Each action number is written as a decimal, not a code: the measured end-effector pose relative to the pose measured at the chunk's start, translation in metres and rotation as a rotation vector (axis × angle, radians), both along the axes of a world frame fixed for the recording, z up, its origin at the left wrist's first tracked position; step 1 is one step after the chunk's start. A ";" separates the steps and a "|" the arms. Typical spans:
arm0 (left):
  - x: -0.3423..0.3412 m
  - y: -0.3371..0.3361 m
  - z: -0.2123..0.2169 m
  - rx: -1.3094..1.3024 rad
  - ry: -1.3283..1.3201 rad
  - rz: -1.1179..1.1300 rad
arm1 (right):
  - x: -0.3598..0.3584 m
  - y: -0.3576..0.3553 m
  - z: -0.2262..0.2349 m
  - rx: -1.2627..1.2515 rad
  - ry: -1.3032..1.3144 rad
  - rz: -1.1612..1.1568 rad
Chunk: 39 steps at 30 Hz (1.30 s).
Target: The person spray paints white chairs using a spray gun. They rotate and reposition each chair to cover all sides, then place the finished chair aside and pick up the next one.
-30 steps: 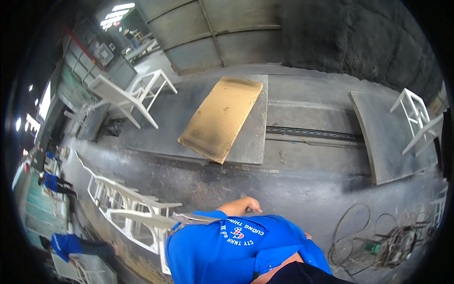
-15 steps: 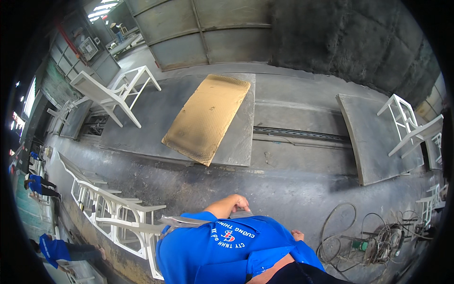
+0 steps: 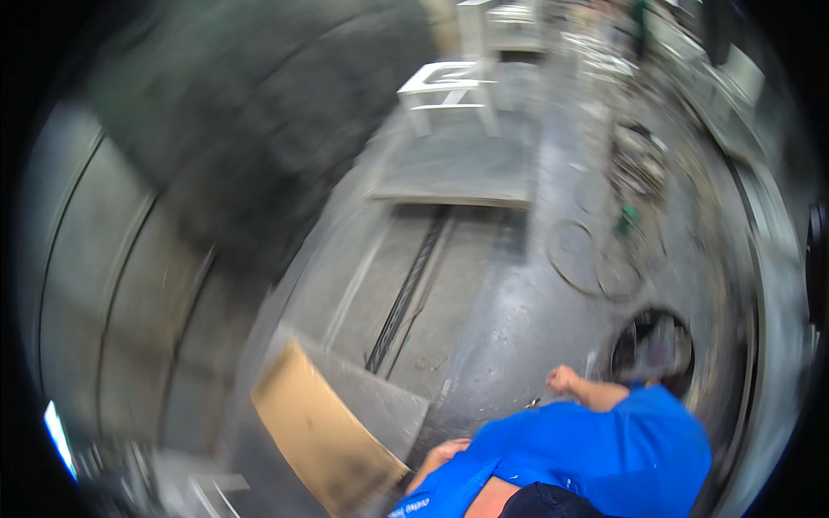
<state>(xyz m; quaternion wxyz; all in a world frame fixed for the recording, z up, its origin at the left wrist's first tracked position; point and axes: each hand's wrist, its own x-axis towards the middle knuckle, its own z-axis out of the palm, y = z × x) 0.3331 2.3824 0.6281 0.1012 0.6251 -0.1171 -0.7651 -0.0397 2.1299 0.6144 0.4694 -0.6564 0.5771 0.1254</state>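
Note:
My left hand (image 3: 449, 450) shows at the left edge of my blue shirt, partly covered by it; its fingers are not clear. Nearby on the left, a brown cardboard sheet (image 3: 319, 432) lies on a grey platform (image 3: 384, 401). In front of my shirt my right hand (image 3: 564, 379) is held out, its forearm coming in from the right. Its fingers look curled, and whatever may be inside them cannot be made out. A small dark item (image 3: 533, 403) shows close to this hand, too blurred to name.
A rail (image 3: 406, 293) runs along the floor toward a second platform (image 3: 453, 186), which bears a white chair frame (image 3: 449, 91). On the right are a looped hose (image 3: 574, 281) and a dark round container (image 3: 654, 345). Blackened sheeting (image 3: 268, 112) and wall panels (image 3: 129, 293) stand left.
My view has swung to the right and is blurred. The cardboard sheet now appears lower left, the chair frame at the top. My right hand has come forward, while the left shows less.

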 end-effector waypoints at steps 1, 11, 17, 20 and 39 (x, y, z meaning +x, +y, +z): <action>0.009 -0.013 0.000 0.014 -0.012 -0.061 | 0.002 0.004 0.002 -0.124 -0.005 -0.015; 0.017 -0.164 0.016 0.003 -0.073 -0.522 | -0.043 0.030 0.021 0.029 0.163 -0.246; -0.048 -0.264 0.021 -0.027 -0.065 -0.653 | -0.101 -0.030 -0.002 0.060 0.013 -0.453; -0.079 -0.312 0.019 -0.032 -0.056 -0.700 | -0.138 -0.059 -0.009 -0.023 -0.029 -0.521; -0.255 -0.532 0.060 -0.043 -0.090 -1.411 | -0.245 -0.024 -0.119 0.104 0.227 -0.282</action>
